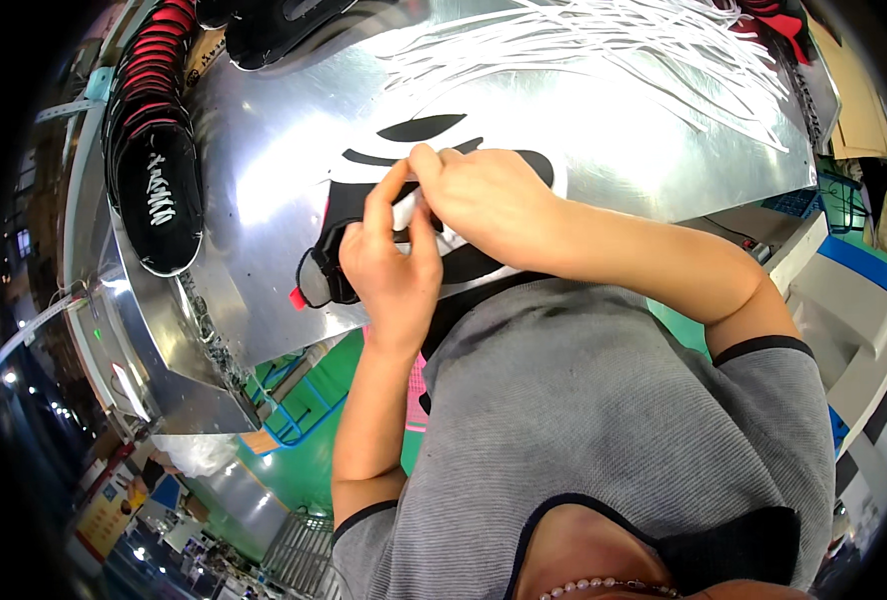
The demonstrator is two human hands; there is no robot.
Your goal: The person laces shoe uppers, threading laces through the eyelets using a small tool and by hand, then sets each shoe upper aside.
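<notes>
A black and white shoe upper (348, 203) lies on the metal table in front of me, its heel with a red tab pointing toward the lower left. My left hand (396, 265) is over its opening, with thumb and fingers brought together in a pinch. Right beside it, my right hand (489, 205) rests across the upper, fingers bent and closed against the left fingertips. What is pinched between the fingertips is hidden. Between the fingers a small white part of the shoe shows.
Many loose white shoelaces (584, 50) spread over the far side of the metal table (254, 310). A long row of nested black and red shoe uppers (159, 190) runs along its left edge. More black uppers (284, 35) sit at the back, and red-black ones (789, 28) at the far right.
</notes>
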